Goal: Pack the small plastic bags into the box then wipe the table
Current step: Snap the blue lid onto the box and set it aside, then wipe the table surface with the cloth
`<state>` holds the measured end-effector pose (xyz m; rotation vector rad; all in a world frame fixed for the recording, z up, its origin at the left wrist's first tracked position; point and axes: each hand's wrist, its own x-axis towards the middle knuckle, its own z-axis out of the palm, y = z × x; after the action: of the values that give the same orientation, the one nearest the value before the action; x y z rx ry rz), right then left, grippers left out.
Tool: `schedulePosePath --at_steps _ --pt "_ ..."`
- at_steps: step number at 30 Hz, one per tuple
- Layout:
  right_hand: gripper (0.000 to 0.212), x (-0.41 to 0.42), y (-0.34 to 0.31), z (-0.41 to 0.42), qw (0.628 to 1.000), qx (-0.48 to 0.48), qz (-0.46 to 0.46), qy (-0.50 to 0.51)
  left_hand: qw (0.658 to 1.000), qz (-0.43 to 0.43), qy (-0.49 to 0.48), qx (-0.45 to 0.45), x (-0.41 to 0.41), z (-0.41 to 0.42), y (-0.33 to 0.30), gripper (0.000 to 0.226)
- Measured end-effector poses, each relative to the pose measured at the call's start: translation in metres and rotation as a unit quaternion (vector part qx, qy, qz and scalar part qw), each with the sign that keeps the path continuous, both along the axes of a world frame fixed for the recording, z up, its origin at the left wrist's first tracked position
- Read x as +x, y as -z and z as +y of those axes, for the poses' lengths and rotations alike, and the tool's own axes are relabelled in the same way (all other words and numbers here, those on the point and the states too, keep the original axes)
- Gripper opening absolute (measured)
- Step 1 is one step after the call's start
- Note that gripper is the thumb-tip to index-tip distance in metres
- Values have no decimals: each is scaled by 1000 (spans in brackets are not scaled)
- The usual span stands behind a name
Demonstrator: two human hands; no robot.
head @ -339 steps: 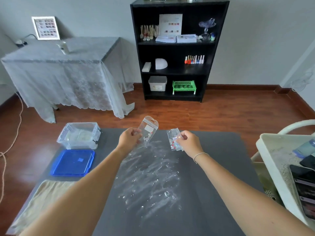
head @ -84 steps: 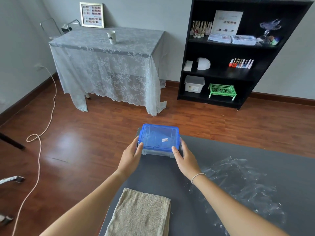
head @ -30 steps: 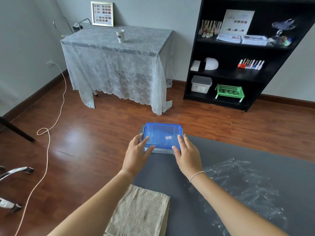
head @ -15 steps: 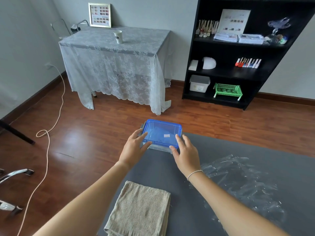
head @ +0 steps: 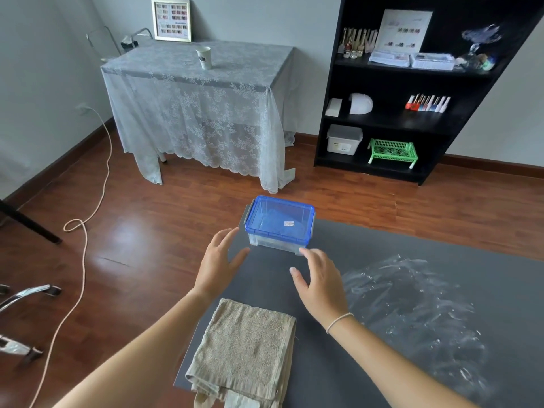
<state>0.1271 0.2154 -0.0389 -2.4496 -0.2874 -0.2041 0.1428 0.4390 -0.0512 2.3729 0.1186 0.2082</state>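
Observation:
The clear plastic box [head: 276, 242] stands at the far left corner of the dark grey table [head: 368, 363], with its blue lid [head: 280, 220] on. The small plastic bags are not visible. My left hand [head: 219, 262] hovers just short of the box's left front corner, fingers straight and spread, holding nothing. My right hand [head: 319, 285] hovers near the box's right front corner, fingers relaxed, also holding nothing. A folded beige towel [head: 244, 348] lies at the table's near left edge. A white smeared patch [head: 412, 307] covers the table to the right.
Beyond the table is wood floor with a rope-like cord [head: 85, 231] on the left. A lace-covered table [head: 203, 104] with a paper cup [head: 203, 58] stands at the back. A black shelf unit [head: 409, 92] stands at the back right. Chrome chair legs [head: 26, 295] show at the left edge.
Both hands have come off the blue lid and drawn back toward me. The closed box stays at the table's far left corner.

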Motion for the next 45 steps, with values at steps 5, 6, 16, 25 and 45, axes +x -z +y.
schedulePosePath --at_steps 5,6,16,25,45 --pt "34 -36 14 4 998 -43 17 -48 993 46 69 86 -36 15 13 34" --pt "35 -41 18 5 995 -62 49 -62 988 59 101 104 -42 16 13 31" --pt "17 -56 26 -3 981 -103 118 -114 943 169 184 218 -69 10 -1 19" --pt "32 -81 -11 -53 969 187 149 -68 986 131 100 25 -77 -38 -71 3" --pt "7 -108 -69 -287 946 281 28 158 944 150 216 -199 -71 -285 -92 6"
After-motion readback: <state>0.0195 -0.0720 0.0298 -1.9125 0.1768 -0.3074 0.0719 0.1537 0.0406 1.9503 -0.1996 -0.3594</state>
